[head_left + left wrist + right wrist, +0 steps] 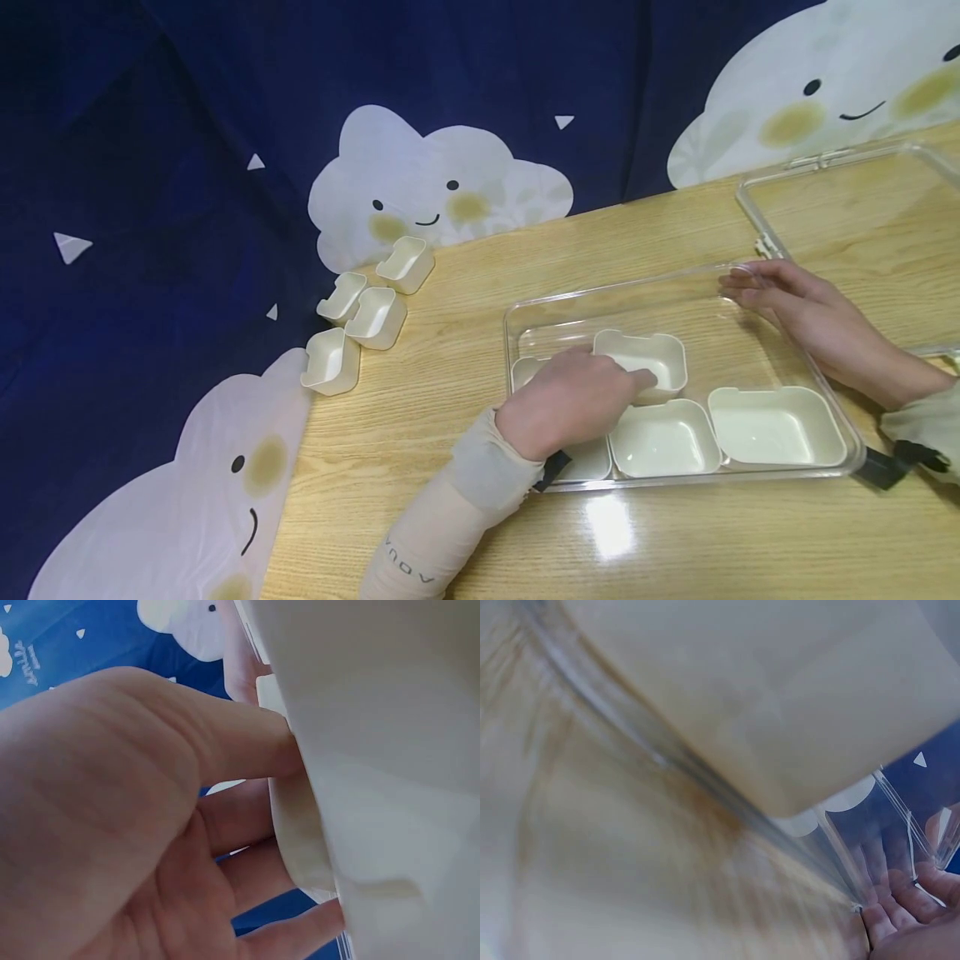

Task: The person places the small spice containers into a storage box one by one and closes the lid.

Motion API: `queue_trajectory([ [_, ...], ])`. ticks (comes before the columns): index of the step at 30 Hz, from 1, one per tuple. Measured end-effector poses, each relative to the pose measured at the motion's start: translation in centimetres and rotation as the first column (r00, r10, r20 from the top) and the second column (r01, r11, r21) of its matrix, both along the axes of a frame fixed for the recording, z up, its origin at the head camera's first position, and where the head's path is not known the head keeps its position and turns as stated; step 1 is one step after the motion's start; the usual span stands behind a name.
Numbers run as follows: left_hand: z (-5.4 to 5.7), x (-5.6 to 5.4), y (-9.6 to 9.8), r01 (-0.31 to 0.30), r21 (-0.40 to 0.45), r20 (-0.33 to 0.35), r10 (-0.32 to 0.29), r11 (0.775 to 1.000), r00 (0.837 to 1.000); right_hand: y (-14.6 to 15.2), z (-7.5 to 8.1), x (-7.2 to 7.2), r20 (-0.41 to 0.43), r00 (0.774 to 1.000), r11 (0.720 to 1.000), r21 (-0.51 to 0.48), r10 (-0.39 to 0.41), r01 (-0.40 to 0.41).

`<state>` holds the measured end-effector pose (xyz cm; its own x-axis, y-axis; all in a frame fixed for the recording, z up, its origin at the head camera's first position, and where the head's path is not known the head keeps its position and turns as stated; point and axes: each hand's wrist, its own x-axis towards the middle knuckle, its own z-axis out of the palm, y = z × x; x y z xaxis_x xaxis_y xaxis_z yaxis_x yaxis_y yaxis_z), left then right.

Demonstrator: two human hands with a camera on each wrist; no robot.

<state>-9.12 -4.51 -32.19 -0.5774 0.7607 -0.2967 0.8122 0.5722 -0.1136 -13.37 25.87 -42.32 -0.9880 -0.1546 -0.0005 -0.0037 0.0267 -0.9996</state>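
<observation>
My left hand (573, 400) grips a cream bin (660, 354) by its near-left side, within the clear plastic box (750, 477). In the left wrist view the thumb presses one face of the bin's wall (390, 772) and the fingers lie on the other. At the box's far right corner, my right hand (806, 312) holds the rim; its fingers (900, 900) show around the clear wall in the right wrist view. Along the box's near side sit a middle bin (667, 442) and a right bin (780, 425). My left hand and wrist partly cover other bins (588, 462) at the left.
Several small cream bins (330, 362) stand grouped at the table's left edge. A clear lid or tray with a latch (765, 246) lies at the back right on the wooden table (420, 433). A dark blue cloud-patterned curtain (465, 67) borders the table.
</observation>
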Motion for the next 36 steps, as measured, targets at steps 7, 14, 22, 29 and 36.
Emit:
queue_trajectory([
  [7,-0.05,-0.08,-0.13,0.032,0.011,-0.016,-0.032,0.999,0.999,0.04,0.05,0.02,0.001,1.0,1.0,0.029,0.001,-0.001],
  [14,-0.03,-0.21,-0.24,0.054,0.007,-0.012,-0.054,0.999,0.998,0.07,0.21,0.02,-0.003,1.0,0.998,0.061,-0.001,0.001],
  [22,-0.05,-0.32,-0.27,0.063,-0.015,0.04,-0.062,0.998,0.997,0.09,0.27,0.04,0.007,1.0,0.997,0.08,-0.003,0.003],
  [29,-0.19,-0.24,-0.29,0.067,0.001,0.065,-0.067,0.998,0.996,0.04,0.21,0.06,0.003,1.0,0.997,0.083,-0.01,0.01],
  [36,-0.08,-0.1,-0.11,0.015,0.005,0.138,-0.015,1.0,0.99,-0.01,0.13,0.04,-0.001,1.0,0.999,0.035,-0.007,0.007],
])
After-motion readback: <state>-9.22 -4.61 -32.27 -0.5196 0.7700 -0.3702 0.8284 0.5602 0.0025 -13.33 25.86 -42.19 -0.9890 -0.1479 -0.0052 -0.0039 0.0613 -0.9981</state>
